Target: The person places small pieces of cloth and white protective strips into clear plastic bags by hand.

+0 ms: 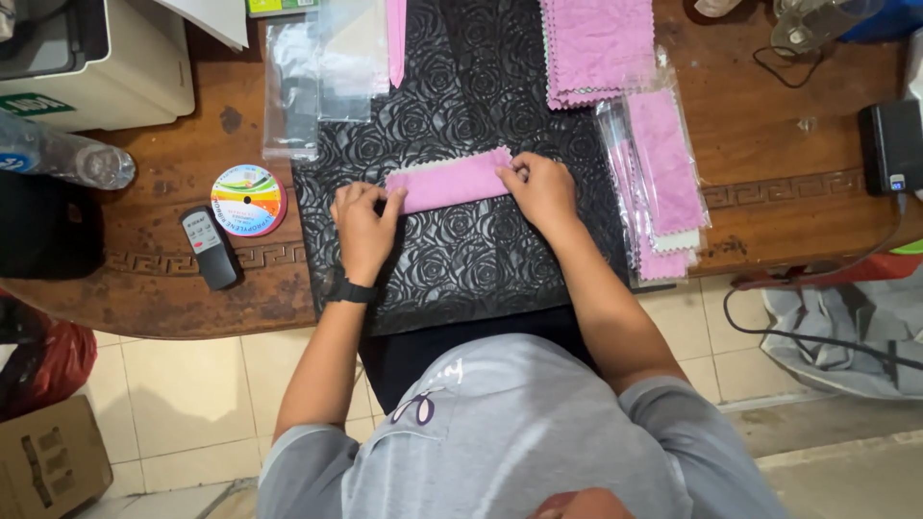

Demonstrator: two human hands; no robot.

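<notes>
Wooden table (pixel 788 183) with a carved border, set over a pale tiled floor (pixel 192 404); on its middle, a black mat embossed with roses (pixel 461 259), taken as the landmark for all else. Off the mat's left edge, at the far corner of the table: a beige machine (pixel 106 67), a clear plastic bottle (pixel 67 159) lying down, then a round colourful spool (pixel 248 199) and a small dark remote (pixel 208 247). Across the mat's far left corner: empty clear sleeves (pixel 317 77). At the mat's far right: a stack of pink cloths with pinked edges (pixel 596 43). Along the mat's right edge: bagged pink cloths (pixel 663 183), fanned out.

Centre of the mat: a folded pink cloth (pixel 450 181), a narrow strip, long axis running left to right, right end tilted slightly away from the body. Left hand (pixel 363 226) pressing down the left end, fingers close together and bent, fingertips on the fabric; black watch at that wrist. Right hand (pixel 540 190) pinning the right end, fingers curled narrow on the edge.

Likely risks: fold springing open if either end is let go; edges sliding out of line on the bumpy embossed surface; strip skewing further under uneven pressure from the two hands.
</notes>
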